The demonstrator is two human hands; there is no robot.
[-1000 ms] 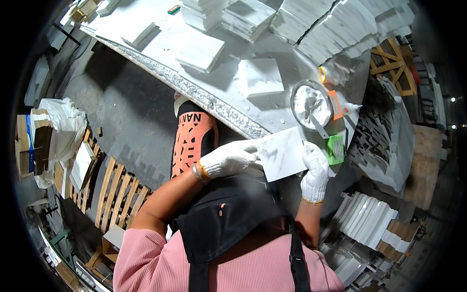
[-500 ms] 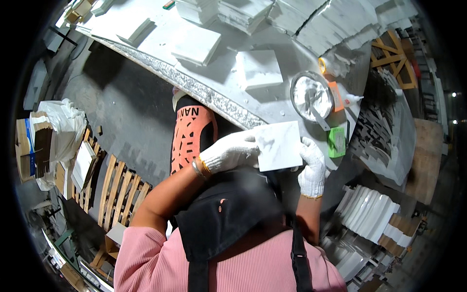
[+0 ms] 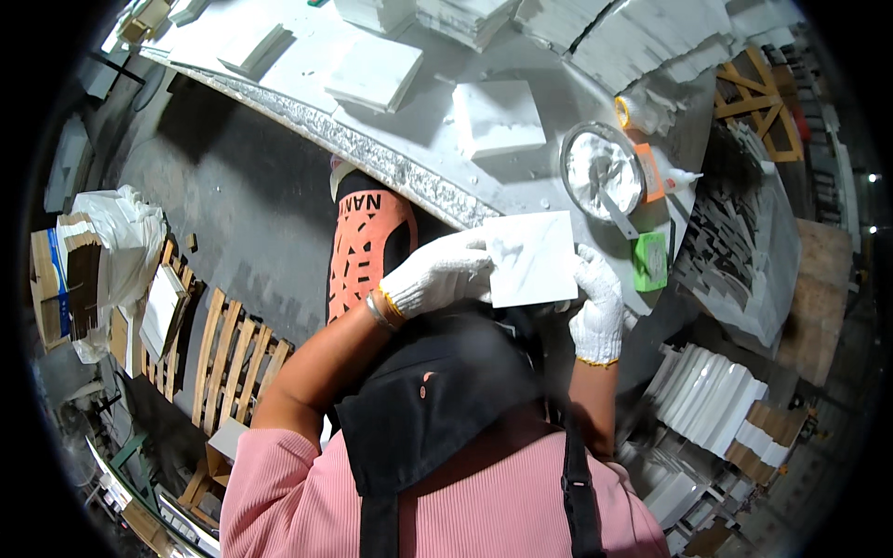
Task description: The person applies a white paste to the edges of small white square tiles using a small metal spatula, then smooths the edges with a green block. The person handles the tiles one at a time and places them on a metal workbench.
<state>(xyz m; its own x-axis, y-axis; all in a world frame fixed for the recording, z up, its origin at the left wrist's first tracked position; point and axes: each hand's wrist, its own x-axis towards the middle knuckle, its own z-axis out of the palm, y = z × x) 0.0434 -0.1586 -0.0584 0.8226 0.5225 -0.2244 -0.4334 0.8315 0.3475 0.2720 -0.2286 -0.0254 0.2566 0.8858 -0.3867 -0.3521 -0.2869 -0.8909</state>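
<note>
Just past my dark apron (image 3: 419, 423), L grip (image 3: 437, 272) and R grip (image 3: 596, 305), both in white knit gloves, are clamped on one sq. white tile (image 3: 532, 259) w/ faint grey veins. Main risk, I'd judge: a slip, b/c I've only got it by two opp. edges & knit cotton prob. doesn't bite much on a smooth surface. If either side eases, it could drop & chip on the floor (image 3: 251, 195). Also poss.: a corner knock, as the tile's far edge comes close to the desk (image 3: 521, 186) in view; can't tell the actual gap.

Position-wise, tile's btwn the two: L edge in L grip, R edge in R grip, broad face up toward me. R fingertips are partly hidden behind it, so exact hold there's unclear.

On the desk, beyond R grip: green block (image 3: 650, 260), then a round bowl (image 3: 566, 172) w/ white paste or powder (can't tell which) & a spatula (image 3: 619, 218) sticking out over the rim. Orange block (image 3: 648, 173) & squeeze bottle (image 3: 684, 179) sit R of the bowl. Farther up, approx. straight ahead, a short tile stack (image 3: 499, 118); another stack (image 3: 374, 73) to its L; spare glove (image 3: 648, 112) past the bowl; big veined pile (image 3: 642, 42) at the back.
</note>
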